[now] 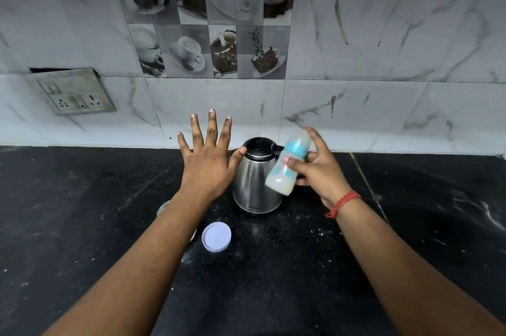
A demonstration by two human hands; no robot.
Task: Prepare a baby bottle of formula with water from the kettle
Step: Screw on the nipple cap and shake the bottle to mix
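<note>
We are seeing the right hand (319, 168) gripping the baby bottle (289, 161), fingers and thumb curling round it; the bottle is tilting, capped end up and away, milky liquid sitting in its lower end, outline blurred. The left hand (209, 160) is hovering flat, fingers spread wide, holding nothing. The steel kettle (254, 185) is standing on the black tabletop (82, 212) between the two hands. A white lid (216, 236) is lying just beside the left forearm.
</note>
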